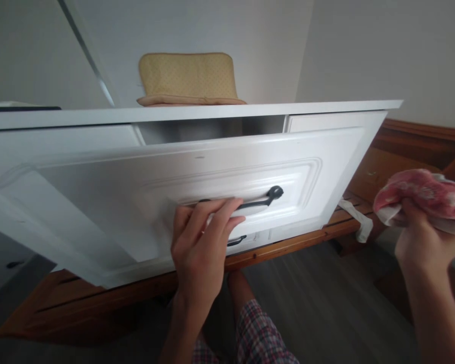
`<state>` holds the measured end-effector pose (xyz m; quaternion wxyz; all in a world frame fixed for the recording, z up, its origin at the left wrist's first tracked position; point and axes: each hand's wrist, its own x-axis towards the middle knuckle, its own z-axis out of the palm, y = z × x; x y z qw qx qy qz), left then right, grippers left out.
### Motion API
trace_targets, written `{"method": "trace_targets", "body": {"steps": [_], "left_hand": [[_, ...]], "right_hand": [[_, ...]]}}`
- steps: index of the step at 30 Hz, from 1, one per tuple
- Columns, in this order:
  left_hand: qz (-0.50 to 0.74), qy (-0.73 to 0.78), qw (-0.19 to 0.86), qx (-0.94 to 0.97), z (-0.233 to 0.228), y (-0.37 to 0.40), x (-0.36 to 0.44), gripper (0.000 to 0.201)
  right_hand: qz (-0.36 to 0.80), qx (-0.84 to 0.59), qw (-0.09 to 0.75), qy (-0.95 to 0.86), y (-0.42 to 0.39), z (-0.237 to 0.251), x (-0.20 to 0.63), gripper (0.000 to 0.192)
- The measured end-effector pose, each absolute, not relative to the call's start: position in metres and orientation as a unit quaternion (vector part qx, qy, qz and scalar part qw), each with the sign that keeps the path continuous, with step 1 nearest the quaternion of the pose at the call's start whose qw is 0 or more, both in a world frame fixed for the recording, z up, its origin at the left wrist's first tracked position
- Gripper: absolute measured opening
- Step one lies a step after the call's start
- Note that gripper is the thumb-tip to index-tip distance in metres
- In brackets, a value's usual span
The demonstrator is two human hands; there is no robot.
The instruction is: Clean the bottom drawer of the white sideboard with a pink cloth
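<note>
My left hand [200, 247] is closed around the black handle [258, 203] of a white drawer [227, 162]. The drawer is pulled partly out of the white cabinet [337, 107], and a dark gap shows above its front panel. Off to the right, my right hand [420, 242] grips a bunched red-and-white patterned cloth [424, 194], with the thumb pressed against it. The cloth hangs in the air, apart from the cabinet. What lies inside the drawer is hidden by its front.
On the cabinet top a yellow dotted padded item [187, 76] leans against the wall. A lower black handle [237, 241] shows beneath the drawer. The cabinet rests on a wooden slatted base [296, 247], with a white strip of cloth [358, 220] hanging at its right.
</note>
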<state>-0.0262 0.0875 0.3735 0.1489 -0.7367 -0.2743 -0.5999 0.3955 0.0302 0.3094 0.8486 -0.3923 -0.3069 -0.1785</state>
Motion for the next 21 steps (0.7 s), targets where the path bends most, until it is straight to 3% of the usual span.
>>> {"method": "trace_targets", "body": {"steps": [4, 8, 16, 21], "left_hand": [[-0.593, -0.281, 0.14, -0.741, 0.369, 0.071, -0.03, 0.04], [-0.574, -0.295, 0.132, -0.752, 0.361, 0.063, -0.038, 0.059], [-0.568, -0.294, 0.185, -0.746, 0.356, 0.063, -0.044, 0.062], [-0.557, -0.251, 0.24, -0.754, 0.347, 0.081, -0.06, 0.063]], "right_hand": [[-0.163, -0.339, 0.856, -0.355, 0.055, 0.345, 0.397, 0.087], [-0.123, -0.373, 0.816, -0.425, 0.074, 0.385, 0.377, 0.077], [-0.089, -0.38, 0.747, -0.538, 0.098, 0.438, 0.323, 0.051], [-0.062, -0.432, 0.739, -0.514, 0.109, 0.459, 0.299, 0.058]]}}
